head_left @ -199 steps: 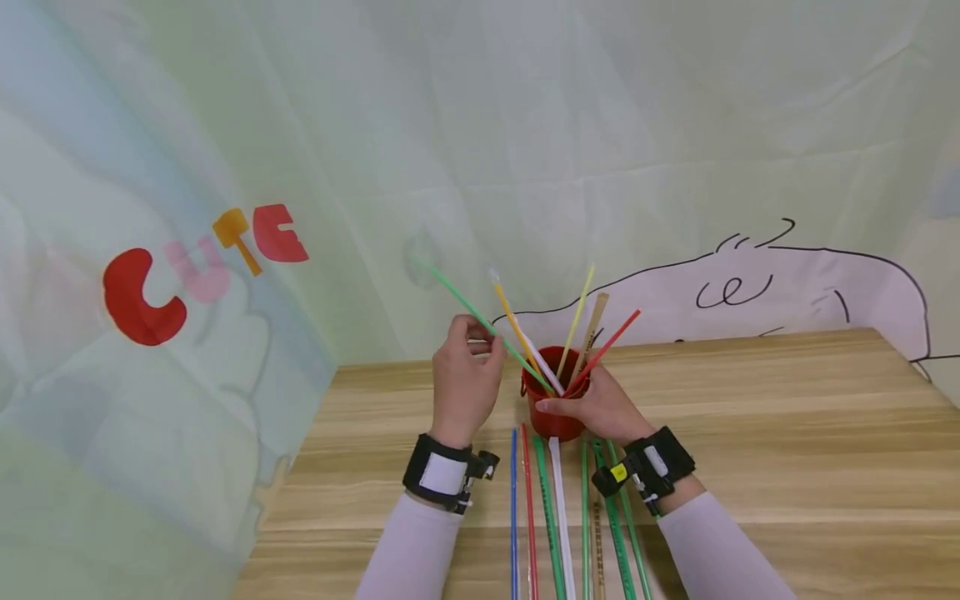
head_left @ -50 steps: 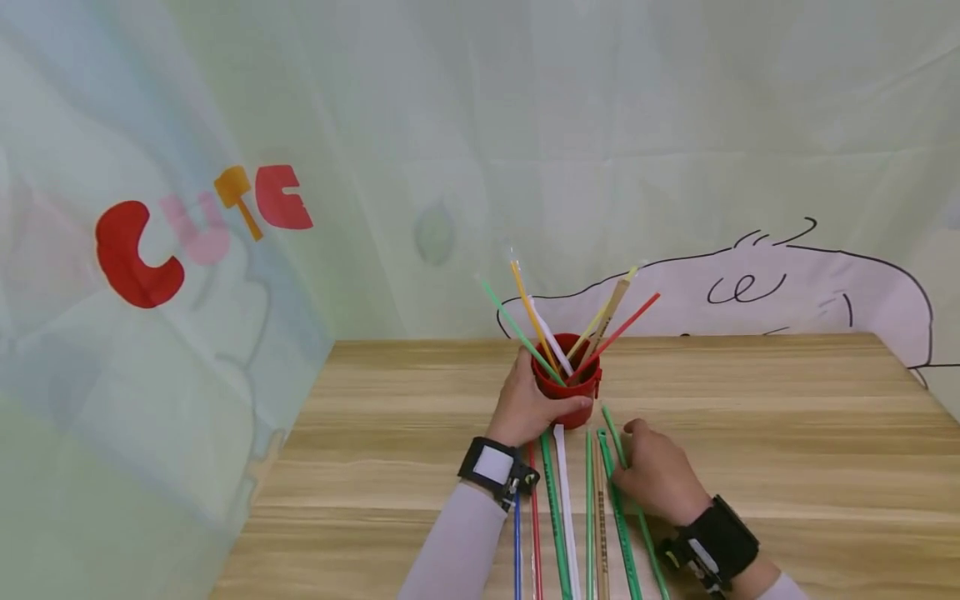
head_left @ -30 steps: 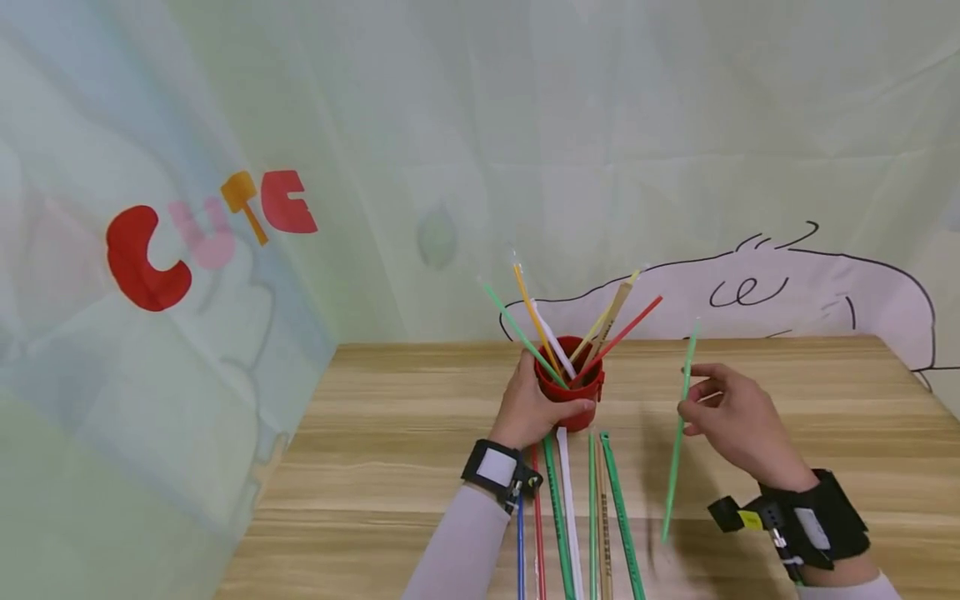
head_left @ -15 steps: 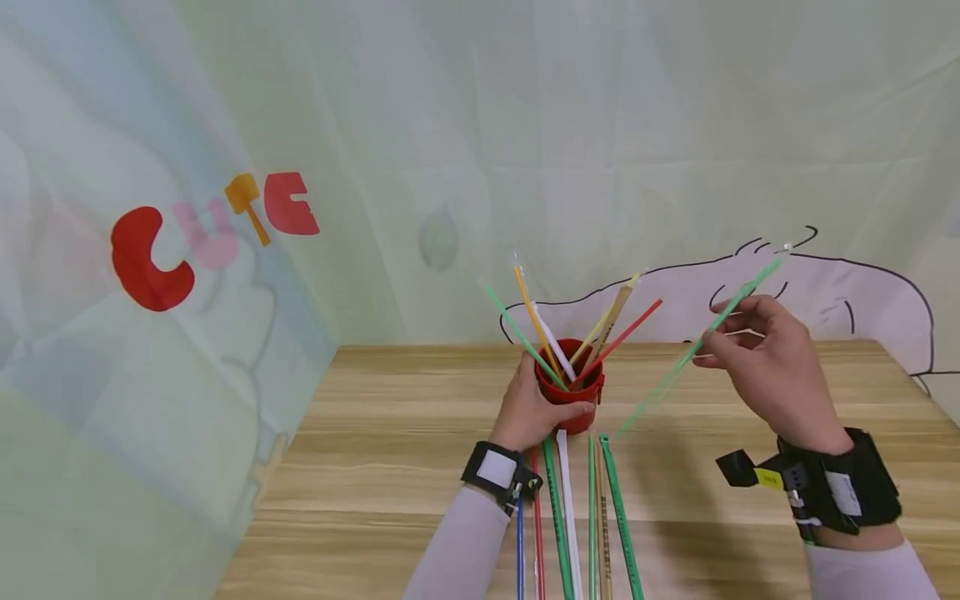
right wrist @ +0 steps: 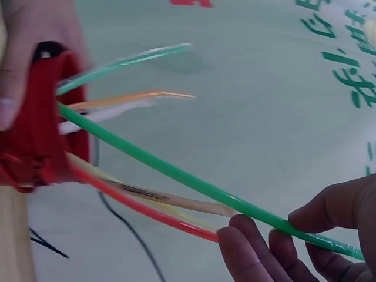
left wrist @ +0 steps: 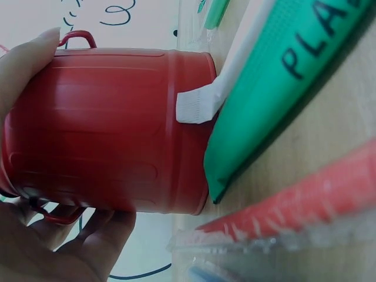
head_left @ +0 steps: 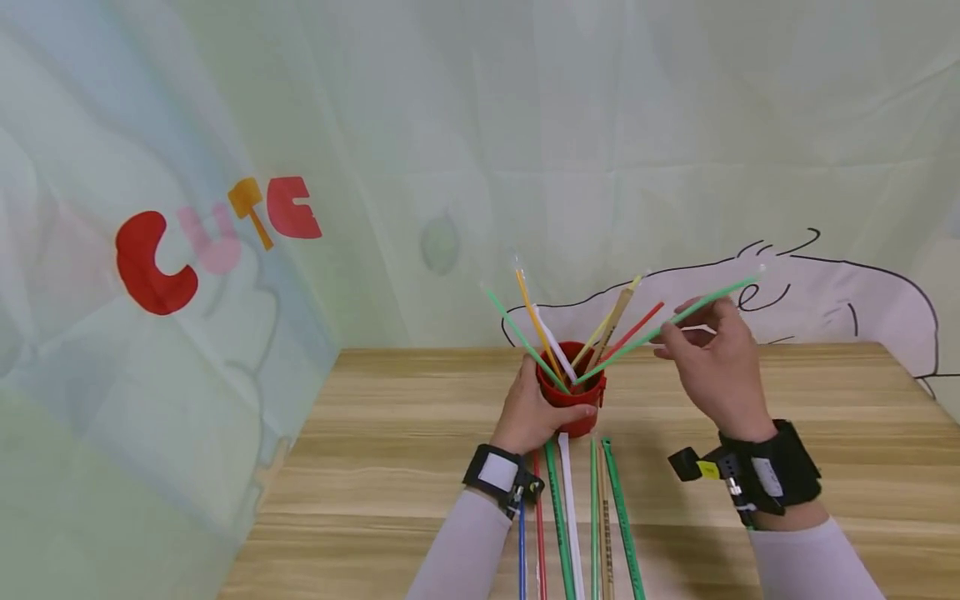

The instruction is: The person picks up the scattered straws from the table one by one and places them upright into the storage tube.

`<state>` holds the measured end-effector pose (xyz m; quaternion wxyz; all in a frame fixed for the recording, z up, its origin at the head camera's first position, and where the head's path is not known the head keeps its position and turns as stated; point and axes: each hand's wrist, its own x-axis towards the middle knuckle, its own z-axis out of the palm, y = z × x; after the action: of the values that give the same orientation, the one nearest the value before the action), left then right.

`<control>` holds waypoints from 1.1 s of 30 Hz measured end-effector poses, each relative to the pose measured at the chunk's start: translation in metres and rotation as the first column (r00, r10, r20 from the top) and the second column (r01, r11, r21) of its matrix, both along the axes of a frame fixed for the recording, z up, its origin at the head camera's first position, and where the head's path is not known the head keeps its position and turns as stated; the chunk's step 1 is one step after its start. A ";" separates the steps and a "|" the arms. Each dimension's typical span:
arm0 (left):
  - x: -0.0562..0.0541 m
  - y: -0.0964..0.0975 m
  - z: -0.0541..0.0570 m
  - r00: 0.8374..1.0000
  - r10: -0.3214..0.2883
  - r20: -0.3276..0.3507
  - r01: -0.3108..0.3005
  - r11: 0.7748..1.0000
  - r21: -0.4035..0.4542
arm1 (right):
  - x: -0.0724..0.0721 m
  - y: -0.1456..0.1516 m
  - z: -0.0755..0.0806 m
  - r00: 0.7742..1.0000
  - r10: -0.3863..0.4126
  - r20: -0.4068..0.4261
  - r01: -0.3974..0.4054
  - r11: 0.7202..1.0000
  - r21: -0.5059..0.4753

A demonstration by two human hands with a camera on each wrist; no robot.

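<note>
My left hand (head_left: 525, 412) grips the small red bucket (left wrist: 111, 129) from its left side, thumb across the front. Between thumb and fingers, my right hand (head_left: 716, 358) pinches a green wrapped straw (right wrist: 176, 173). That straw slants down leftward, its lower end at the bucket's mouth and its upper end beyond the hand. Standing in the bucket are another green straw (head_left: 517, 327), an orange straw (head_left: 527, 296), a white straw (head_left: 551, 337), a yellow straw, a brown paper-wrapped straw (head_left: 618, 312) and a red straw (head_left: 641, 323). The lower ends are mostly hidden inside.
In front of the bucket, several wrapped straws lie in a row on the wooden table (head_left: 390, 467): a blue straw (head_left: 522, 550), a red straw (head_left: 541, 533), a white straw (head_left: 572, 517), a brown straw (head_left: 607, 533) and green ones (head_left: 624, 525). A printed cloth backdrop (head_left: 450, 125) hangs behind.
Earlier my left hand let its green straw go into the bucket and took over holding the bucket. My right hand has lifted the rightmost green straw from the row and brought it leftward to the bucket.
</note>
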<state>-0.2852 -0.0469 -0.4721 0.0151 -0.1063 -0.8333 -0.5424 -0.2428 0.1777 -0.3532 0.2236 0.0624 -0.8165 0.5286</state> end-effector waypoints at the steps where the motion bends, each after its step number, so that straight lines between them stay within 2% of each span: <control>1: 0.000 0.000 0.000 1.000 -0.001 -0.005 0.001 1.000 0.001 | -0.001 -0.004 -0.005 1.000 0.004 0.005 -0.004 1.000 0.026; 6: 0.000 -0.001 -0.002 1.000 -0.006 -0.010 0.006 1.000 0.003 | -0.011 -0.021 -0.031 0.999 0.014 0.047 -0.019 0.994 0.112; 11: 0.000 -0.002 -0.002 1.000 -0.012 -0.011 0.012 1.000 0.011 | -0.021 -0.030 -0.047 0.994 0.004 0.113 -0.015 0.995 0.100; 17: -0.002 -0.002 -0.001 0.998 -0.023 -0.057 0.023 1.000 0.006 | -0.029 -0.035 -0.056 0.991 -0.048 0.128 0.034 0.993 0.113; 24: -0.002 -0.002 -0.001 0.998 -0.031 -0.063 0.031 1.000 0.002 | -0.035 -0.038 -0.061 0.986 -0.076 0.150 0.057 0.991 0.124; 28: -0.003 -0.002 0.000 0.998 -0.029 -0.063 0.029 1.000 0.006 | -0.038 -0.038 -0.063 0.982 -0.048 0.180 0.031 0.995 0.095; 33: -0.002 -0.001 0.000 0.998 -0.027 -0.053 0.027 1.000 0.006 | -0.040 -0.035 -0.070 0.968 0.036 0.247 -0.050 0.998 0.048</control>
<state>-0.2867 -0.0477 -0.4725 0.0304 -0.1318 -0.8292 -0.5424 -0.2832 0.1426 -0.4228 0.1074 0.0202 -0.8504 0.5147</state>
